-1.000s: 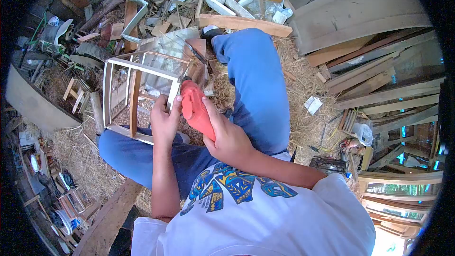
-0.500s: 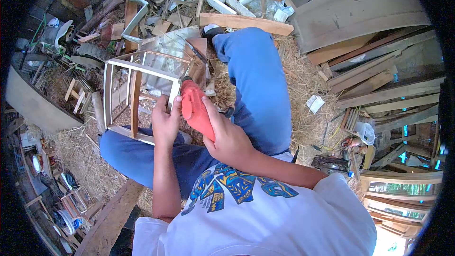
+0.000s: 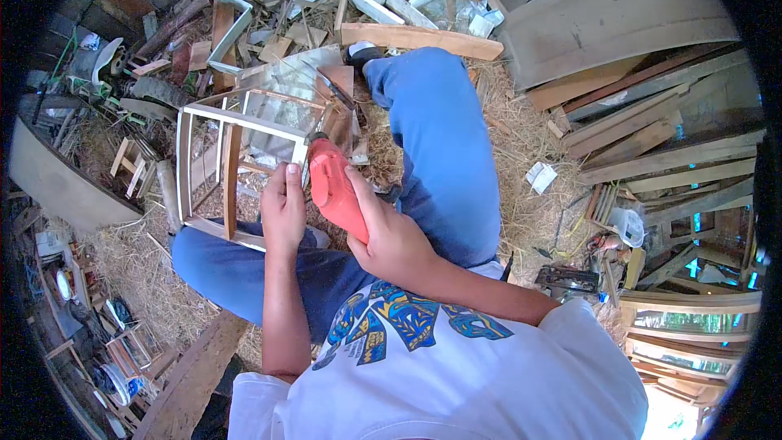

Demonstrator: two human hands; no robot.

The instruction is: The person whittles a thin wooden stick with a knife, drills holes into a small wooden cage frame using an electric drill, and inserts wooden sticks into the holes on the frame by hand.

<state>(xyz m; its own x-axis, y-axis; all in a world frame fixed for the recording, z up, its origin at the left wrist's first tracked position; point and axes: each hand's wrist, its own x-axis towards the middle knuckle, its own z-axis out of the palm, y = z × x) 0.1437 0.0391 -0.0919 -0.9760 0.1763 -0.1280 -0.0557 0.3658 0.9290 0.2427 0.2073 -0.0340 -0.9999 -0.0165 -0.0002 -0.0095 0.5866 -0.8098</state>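
My right hand (image 3: pixel 399 238) is wrapped around a red power drill (image 3: pixel 332 182). The drill's dark front end points away from me and meets the near right corner of a wooden frame (image 3: pixel 244 119). This frame is box-like, with pale bars and one browner slat (image 3: pixel 232 179), and it rests partly over my bent left leg. My left hand (image 3: pixel 283 210) grips the right-hand bar of the frame, just left of the drill, with thumb and fingers close together. The drill's tip and any screw at it are too small to make out.
Past my foot lies another wooden frame (image 3: pixel 423 35) among scrap boards. A large curved panel (image 3: pixel 611 24) and stacked planks (image 3: pixel 643 126) fill the right side. A plank (image 3: pixel 183 379) lies at lower left. Straw (image 3: pixel 521 220) covers the ground.
My left thumb and fingers have shifted slightly left along the frame, a little apart from the drill. The drill stays at the frame's corner in my right hand.
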